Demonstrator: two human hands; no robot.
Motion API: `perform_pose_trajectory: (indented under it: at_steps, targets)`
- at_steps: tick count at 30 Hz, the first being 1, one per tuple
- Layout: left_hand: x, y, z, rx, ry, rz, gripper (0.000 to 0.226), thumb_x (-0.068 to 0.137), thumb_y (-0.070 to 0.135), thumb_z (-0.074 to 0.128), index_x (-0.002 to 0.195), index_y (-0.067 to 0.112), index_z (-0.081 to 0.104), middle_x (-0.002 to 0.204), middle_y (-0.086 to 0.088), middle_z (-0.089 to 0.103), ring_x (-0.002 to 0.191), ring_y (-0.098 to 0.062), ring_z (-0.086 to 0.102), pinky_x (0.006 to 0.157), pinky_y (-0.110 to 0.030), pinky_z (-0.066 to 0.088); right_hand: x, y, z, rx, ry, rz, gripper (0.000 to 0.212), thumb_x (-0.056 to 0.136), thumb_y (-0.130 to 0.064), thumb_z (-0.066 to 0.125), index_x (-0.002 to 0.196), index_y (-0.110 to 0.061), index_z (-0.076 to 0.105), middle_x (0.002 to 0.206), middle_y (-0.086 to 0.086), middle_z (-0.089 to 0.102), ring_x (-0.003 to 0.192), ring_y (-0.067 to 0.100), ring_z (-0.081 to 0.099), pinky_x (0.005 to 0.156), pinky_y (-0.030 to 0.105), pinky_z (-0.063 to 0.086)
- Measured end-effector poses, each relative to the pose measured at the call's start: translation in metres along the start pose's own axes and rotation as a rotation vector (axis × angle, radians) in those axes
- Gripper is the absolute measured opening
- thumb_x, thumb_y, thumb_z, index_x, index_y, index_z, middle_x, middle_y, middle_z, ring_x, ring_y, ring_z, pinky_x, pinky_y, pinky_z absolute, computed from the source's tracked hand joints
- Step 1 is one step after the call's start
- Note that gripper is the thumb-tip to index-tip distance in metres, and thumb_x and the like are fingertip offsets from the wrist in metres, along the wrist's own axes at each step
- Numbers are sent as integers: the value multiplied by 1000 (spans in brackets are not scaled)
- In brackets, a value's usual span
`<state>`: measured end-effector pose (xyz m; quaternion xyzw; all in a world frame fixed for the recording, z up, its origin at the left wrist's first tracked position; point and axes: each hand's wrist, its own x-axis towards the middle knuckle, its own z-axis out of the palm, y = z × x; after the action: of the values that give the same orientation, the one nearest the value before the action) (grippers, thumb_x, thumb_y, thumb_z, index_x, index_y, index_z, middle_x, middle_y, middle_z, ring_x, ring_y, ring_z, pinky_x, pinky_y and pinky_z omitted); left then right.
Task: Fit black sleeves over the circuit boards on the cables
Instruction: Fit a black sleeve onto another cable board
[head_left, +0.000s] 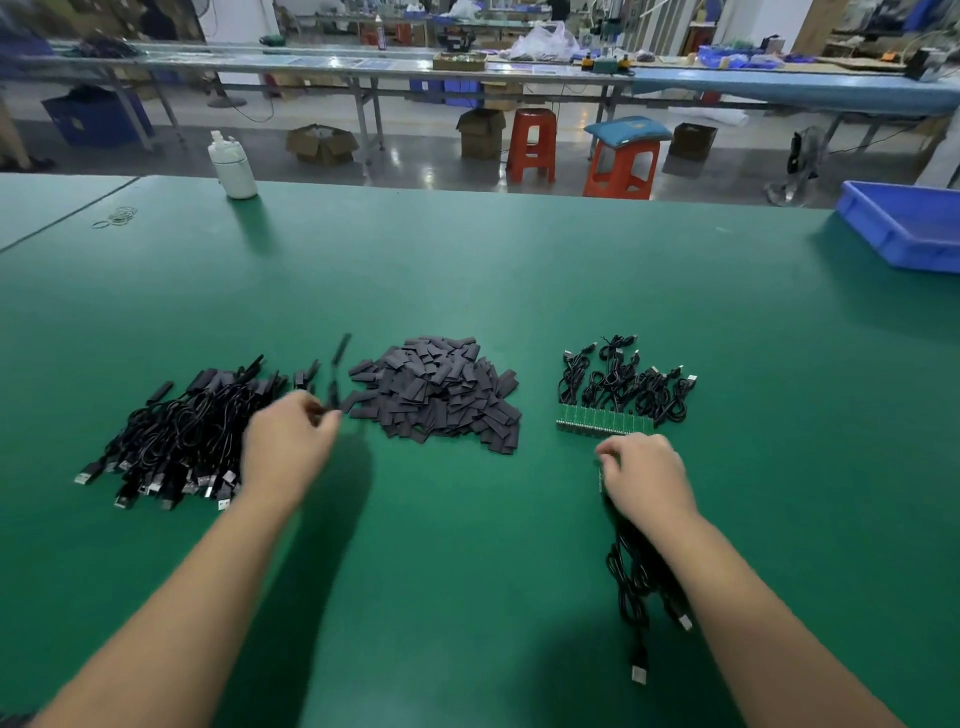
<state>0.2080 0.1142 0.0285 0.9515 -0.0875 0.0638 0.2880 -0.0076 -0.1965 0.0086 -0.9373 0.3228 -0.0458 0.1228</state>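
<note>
A heap of loose black sleeves (439, 395) lies in the middle of the green table. Left of it is a pile of black cables (176, 441) with sleeves fitted on them. At the right, a row of green circuit boards (602, 423) joined side by side carries coiled cables (626, 382). My left hand (288, 441) hovers between the left pile and the heap, fingertips pinched on a thin blurred black piece. My right hand (647, 475) sits just below the board row, fingers curled round a cable (636, 587) that trails toward me; a bit of green board shows at its fingers.
A white bottle (235, 166) stands at the far left of the table. A blue bin (906, 226) sits at the far right edge. Rubber bands (117, 215) lie at the far left. Behind the table are orange stools, cardboard boxes and long benches.
</note>
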Motion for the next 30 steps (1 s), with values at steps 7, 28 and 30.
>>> perform_pose_trajectory:
  at_steps: [7, 28, 30]
  targets:
    - [31, -50, -15, 451, -72, -120, 45, 87, 40, 68, 122, 15, 56, 108, -13, 62, 101, -36, 58, 71, -42, 53, 4, 36, -11, -13, -281, 104, 37, 100, -30, 55, 135, -20, 57, 134, -1, 61, 111, 18, 61, 99, 36, 51]
    - [-123, 150, 104, -599, -698, 98, 11, 98, 26, 58, 94, 25, 68, 82, 2, 74, 67, -1, 66, 70, -27, 52, -3, -6, -26, 430, -173, -94, 10, 95, -26, 61, 97, -33, 67, 90, -21, 63, 78, -4, 53, 68, 21, 40]
    - [-124, 153, 105, -572, -666, 110, 17, 97, 25, 58, 83, 22, 66, 72, 0, 73, 50, 3, 58, 55, -22, 42, -5, -7, -27, 440, -159, -118, 7, 94, -32, 63, 94, -34, 69, 91, -22, 65, 85, -1, 57, 76, 25, 43]
